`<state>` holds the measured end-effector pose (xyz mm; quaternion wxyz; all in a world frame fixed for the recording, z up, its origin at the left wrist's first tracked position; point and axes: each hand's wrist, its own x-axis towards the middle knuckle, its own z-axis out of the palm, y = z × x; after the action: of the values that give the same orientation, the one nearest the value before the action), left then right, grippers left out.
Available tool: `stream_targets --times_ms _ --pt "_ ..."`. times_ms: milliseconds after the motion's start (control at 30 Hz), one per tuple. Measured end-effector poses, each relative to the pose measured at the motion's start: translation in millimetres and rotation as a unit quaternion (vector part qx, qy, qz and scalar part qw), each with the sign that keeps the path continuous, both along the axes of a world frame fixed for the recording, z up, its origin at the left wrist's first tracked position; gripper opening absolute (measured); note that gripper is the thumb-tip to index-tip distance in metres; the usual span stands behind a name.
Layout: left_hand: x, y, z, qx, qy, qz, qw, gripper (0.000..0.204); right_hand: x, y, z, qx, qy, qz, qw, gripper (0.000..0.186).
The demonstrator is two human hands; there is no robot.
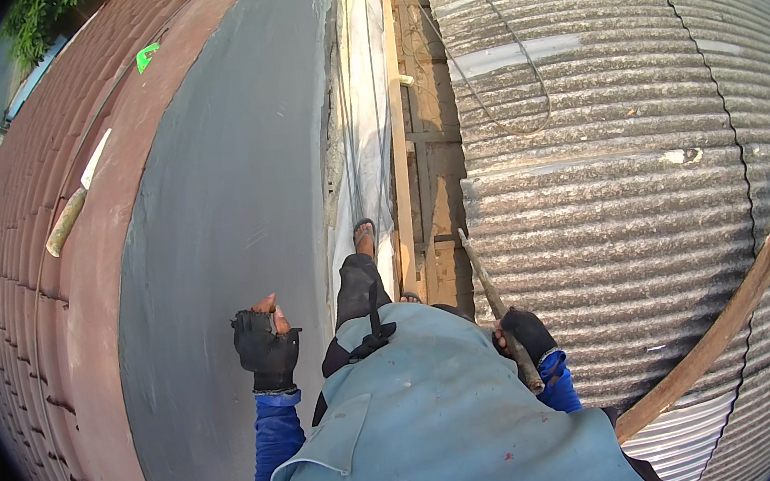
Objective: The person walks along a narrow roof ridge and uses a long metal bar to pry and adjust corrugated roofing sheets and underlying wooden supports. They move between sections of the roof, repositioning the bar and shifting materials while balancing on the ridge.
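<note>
"Where was the stick (484,277)?"

"In the right hand (526,334), its far end beside the open gap (436,162) along the corrugated roofing (587,240). Those fingers were clamped around it. The left hand (268,346) had its fingers curled together, with nothing seen in them."

"What could have gone wrong?"

"A misstep, I judged: the sandalled feet (365,239) stood close to that gap, on a narrow strip by the timber batten (395,114). The stick could have slipped in too, if the grip loosened. And weight on the roofing might have cracked it, were it brittle."

"Your count?"

"One stick, one batten along the gap, one curved wooden board (722,326) lying on the roofing, one looped cable (548,107), two black fingerless gloves (258,343), two feet, one partly hidden."
</note>
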<state>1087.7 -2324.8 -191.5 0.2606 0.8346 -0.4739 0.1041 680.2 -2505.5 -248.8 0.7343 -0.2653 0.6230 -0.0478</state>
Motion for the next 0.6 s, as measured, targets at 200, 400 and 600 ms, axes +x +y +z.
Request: stream_targets --times_ms 200,400,600 --pt "50.4 -109.8 -24.3 0.056 0.084 -0.066 0.993 0.019 23.2 -32.3 -15.4 -0.066 0.017 0.023 0.997 0.027" --pt "116.6 -221.5 -109.5 0.207 0.307 -0.04 0.928 0.034 74.1 -86.8 -29.1 -0.072 0.026 -0.026 0.997 0.024" --pt "198.6 -378.4 -216.3 0.489 0.305 -0.179 0.798 0.048 159.8 -179.9 -57.7 -0.042 0.035 -0.078 0.995 0.026"
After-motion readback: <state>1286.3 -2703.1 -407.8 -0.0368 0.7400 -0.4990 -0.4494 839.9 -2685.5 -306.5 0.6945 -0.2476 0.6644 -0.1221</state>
